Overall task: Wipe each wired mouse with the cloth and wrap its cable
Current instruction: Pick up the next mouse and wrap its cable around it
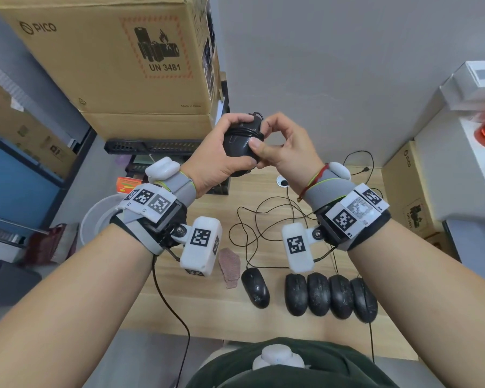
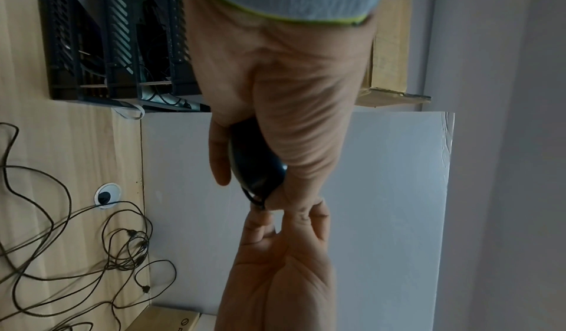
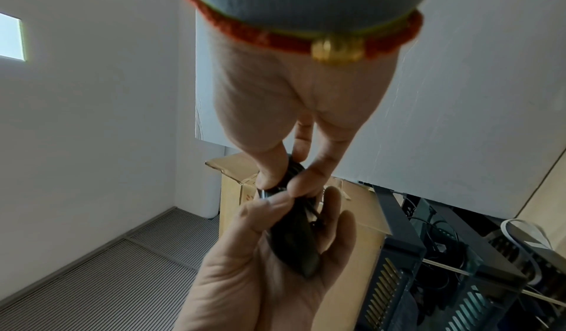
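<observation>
black mouse (image 1: 240,144) cable-wrapped, five mice (image 1: 331,295) on desk, cloth (image 1: 230,266)

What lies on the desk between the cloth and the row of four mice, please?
One black mouse lies alone between the cloth and the row of four mice, seen in the head view.

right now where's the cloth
In the head view the cloth lies flat on the wooden desk, just left of the lone mouse and below the raised left hand.
</observation>
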`<act>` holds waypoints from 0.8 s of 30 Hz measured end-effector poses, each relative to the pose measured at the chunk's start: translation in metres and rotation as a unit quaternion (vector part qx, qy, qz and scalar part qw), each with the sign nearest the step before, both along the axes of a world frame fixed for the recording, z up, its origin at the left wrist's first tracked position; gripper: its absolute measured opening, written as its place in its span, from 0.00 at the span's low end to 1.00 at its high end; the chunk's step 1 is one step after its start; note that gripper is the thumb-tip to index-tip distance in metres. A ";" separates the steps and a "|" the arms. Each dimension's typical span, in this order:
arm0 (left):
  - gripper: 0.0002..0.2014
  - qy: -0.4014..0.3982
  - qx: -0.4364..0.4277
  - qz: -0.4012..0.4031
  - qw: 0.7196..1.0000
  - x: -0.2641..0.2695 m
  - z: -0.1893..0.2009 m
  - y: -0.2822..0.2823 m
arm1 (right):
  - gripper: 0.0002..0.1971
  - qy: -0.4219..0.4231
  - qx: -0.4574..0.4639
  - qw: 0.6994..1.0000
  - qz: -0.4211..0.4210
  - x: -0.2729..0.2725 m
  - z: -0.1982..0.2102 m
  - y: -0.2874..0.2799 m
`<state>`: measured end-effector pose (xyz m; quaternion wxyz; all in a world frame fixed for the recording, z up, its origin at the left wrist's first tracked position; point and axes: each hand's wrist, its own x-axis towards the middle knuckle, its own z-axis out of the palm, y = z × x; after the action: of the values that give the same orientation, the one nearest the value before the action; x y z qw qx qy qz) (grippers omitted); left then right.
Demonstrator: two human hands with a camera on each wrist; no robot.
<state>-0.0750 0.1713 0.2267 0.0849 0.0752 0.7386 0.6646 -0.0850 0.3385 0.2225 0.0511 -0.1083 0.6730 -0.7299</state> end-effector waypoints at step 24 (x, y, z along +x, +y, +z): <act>0.34 0.028 -0.024 -0.004 0.999 -0.001 0.012 0.012 | 0.13 -0.005 0.007 1.000 -0.028 -0.005 0.006 0.004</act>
<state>-0.0762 0.1836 0.2389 0.0685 0.0950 0.7564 0.6436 -0.0902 0.3420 0.2280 0.0348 -0.0856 0.6803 -0.7271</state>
